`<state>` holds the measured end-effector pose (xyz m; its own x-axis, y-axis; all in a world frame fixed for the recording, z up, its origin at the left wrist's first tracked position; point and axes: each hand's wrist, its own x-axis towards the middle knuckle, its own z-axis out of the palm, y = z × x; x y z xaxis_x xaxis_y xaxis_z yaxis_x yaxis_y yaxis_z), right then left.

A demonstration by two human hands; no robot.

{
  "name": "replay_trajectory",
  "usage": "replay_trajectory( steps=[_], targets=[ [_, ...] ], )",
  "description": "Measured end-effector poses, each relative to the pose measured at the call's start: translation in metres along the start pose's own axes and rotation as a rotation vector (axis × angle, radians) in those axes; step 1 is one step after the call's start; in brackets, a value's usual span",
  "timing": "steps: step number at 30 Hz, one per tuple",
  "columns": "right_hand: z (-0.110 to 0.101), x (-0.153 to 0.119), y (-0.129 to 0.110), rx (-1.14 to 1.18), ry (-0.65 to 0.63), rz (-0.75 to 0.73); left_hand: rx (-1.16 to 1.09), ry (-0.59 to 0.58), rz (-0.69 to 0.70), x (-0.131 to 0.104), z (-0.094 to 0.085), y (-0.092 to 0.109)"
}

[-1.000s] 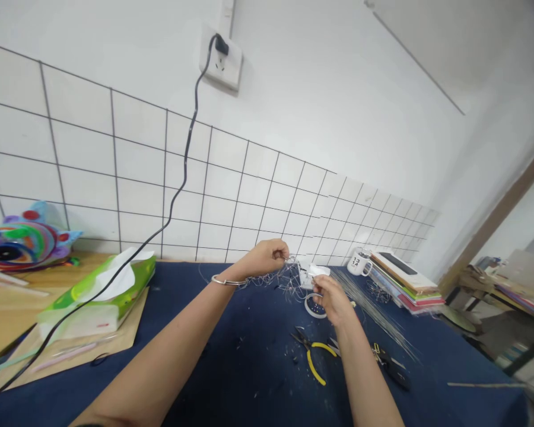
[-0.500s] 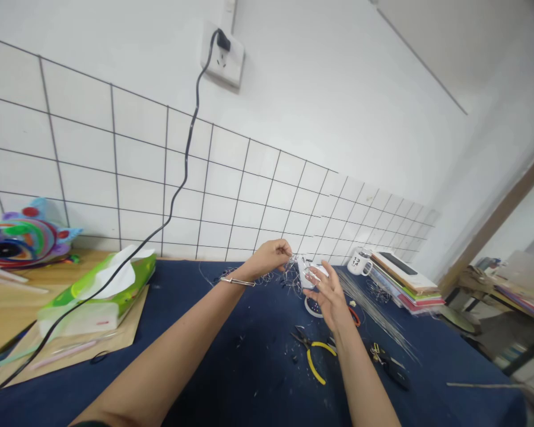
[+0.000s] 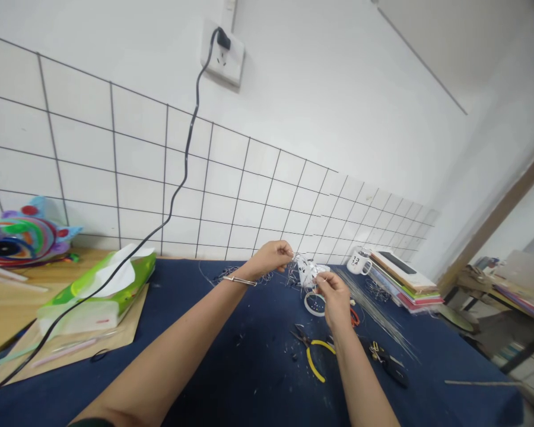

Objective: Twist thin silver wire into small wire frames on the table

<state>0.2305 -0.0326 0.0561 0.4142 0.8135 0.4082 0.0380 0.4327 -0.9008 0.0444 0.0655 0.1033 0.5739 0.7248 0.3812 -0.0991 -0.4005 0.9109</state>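
Note:
My left hand (image 3: pixel 273 258) is closed in a pinch on thin silvery wire (image 3: pixel 295 261), above the back part of the dark blue cloth. To its right, my right hand (image 3: pixel 333 292) has its fingers and thumb together near the wire's other side; what they hold is too small to make out. Behind and between the hands lies a white patterned packet (image 3: pixel 308 273). A round white dish (image 3: pixel 314 303) with small bits sits just left of my right hand. Yellow-handled pliers (image 3: pixel 314 354) rest open on the cloth below the hands.
Straight wires (image 3: pixel 378 314), dark cutters (image 3: pixel 389 363) and an orange-handled tool (image 3: pixel 355 317) lie to the right. Farther back are a white mug (image 3: pixel 359 261) and stacked books (image 3: pixel 404 284). A green tissue pack (image 3: pixel 98 290) sits left; a black cable (image 3: pixel 187 160) hangs in front.
My right hand has closed its spread fingers into a pinch and moved slightly, uncovering more of the dish and the packet. My left hand stays almost where it was, still pinching.

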Motion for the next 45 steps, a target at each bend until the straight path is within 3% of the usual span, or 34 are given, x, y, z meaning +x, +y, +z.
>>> replay_trajectory(
  steps=[7,15,26,29,34,37,40,45],
  targets=[
    [-0.011,0.005,0.002,0.070,0.012,0.078,-0.037,-0.033,-0.188,0.004,-0.007,-0.007],
    [-0.023,0.012,0.012,0.126,-0.003,0.254,-0.115,-0.064,-0.326,0.011,-0.003,-0.028],
    [-0.029,0.018,0.021,0.150,0.037,0.272,-0.241,-0.105,-0.358,0.014,-0.002,-0.047],
    [-0.025,0.017,0.027,0.135,0.059,0.243,-0.259,-0.092,-0.331,0.012,0.011,-0.051],
    [-0.009,0.010,0.037,0.088,0.052,0.221,-0.265,-0.077,-0.292,0.008,0.047,-0.063],
    [-0.003,0.005,0.039,0.077,0.038,0.211,-0.255,-0.064,-0.280,0.007,0.056,-0.068],
    [-0.004,0.005,0.037,0.082,0.031,0.204,-0.236,-0.054,-0.273,0.008,0.051,-0.067],
    [-0.016,0.012,0.028,0.125,0.049,0.175,-0.168,0.024,-0.253,0.014,0.027,-0.058]
  ],
)
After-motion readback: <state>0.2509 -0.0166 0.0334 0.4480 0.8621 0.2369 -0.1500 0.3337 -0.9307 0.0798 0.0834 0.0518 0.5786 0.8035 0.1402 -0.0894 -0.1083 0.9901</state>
